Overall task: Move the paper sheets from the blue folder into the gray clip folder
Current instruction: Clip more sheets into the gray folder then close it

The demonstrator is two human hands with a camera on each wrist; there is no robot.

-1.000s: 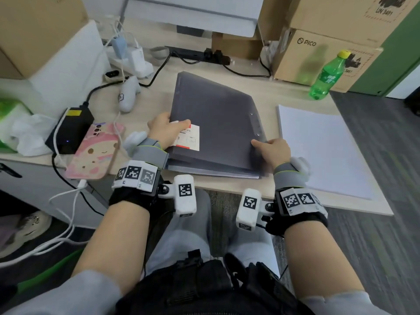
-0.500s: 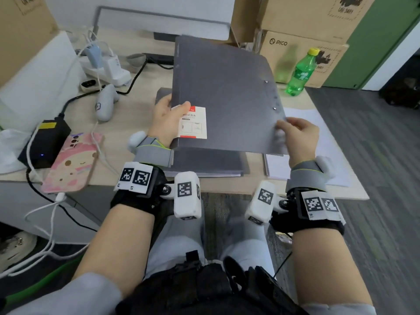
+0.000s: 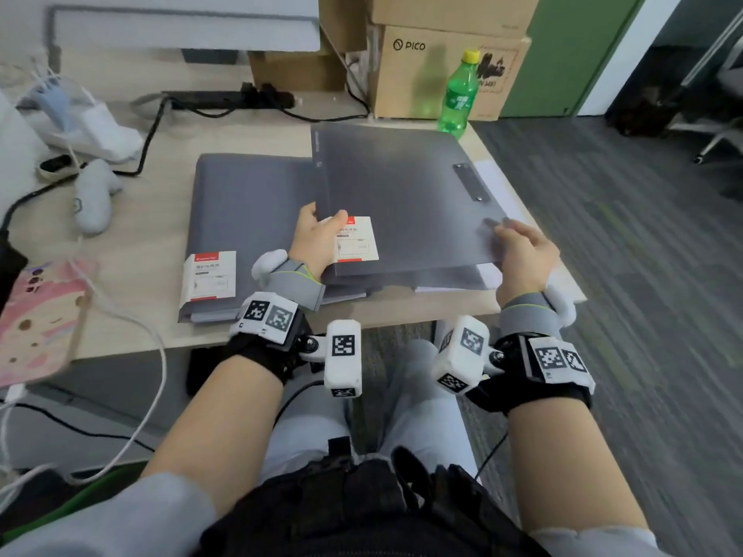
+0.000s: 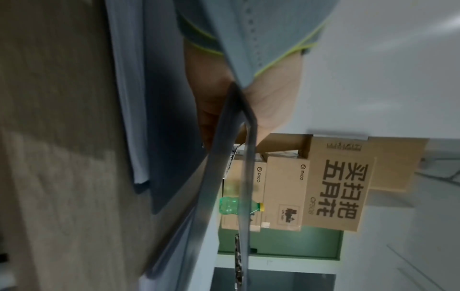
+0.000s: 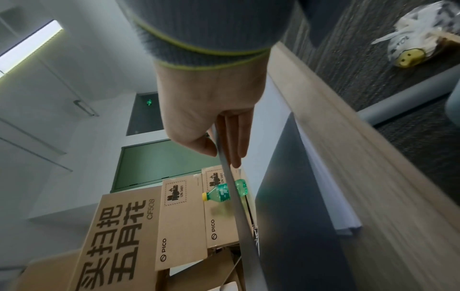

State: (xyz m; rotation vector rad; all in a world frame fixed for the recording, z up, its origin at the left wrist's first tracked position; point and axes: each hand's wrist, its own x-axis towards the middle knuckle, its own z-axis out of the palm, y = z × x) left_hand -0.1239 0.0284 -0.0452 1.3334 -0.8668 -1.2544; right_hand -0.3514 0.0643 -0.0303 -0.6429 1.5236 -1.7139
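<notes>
Both hands hold a gray clip folder (image 3: 402, 195) just above the right half of the desk. It carries a white-and-red label (image 3: 356, 239) and a metal clip plate (image 3: 471, 182). My left hand (image 3: 321, 231) grips its near-left edge with the thumb on top. My right hand (image 3: 510, 235) pinches its near-right corner, thumb on one face and fingers on the other (image 5: 221, 155). White paper sheets (image 3: 488, 275) lie under it. A second dark bluish-gray folder (image 3: 249, 219), shut, lies flat to the left, and the held folder overlaps its right edge. The left wrist view shows the held folder (image 4: 224, 157) edge-on.
A green bottle (image 3: 458, 96) and cardboard boxes (image 3: 434, 70) stand at the back right. A white controller (image 3: 94, 195), chargers (image 3: 80, 126), cables and a power strip (image 3: 225, 99) fill the back left. A pink phone (image 3: 36, 319) lies at the near left. The desk's right edge (image 3: 563, 271) is close.
The top folder came up off the lower folder, was held tilted, then moved right and down over the white sheets. Both hands kept their hold. The lower folder stayed put.
</notes>
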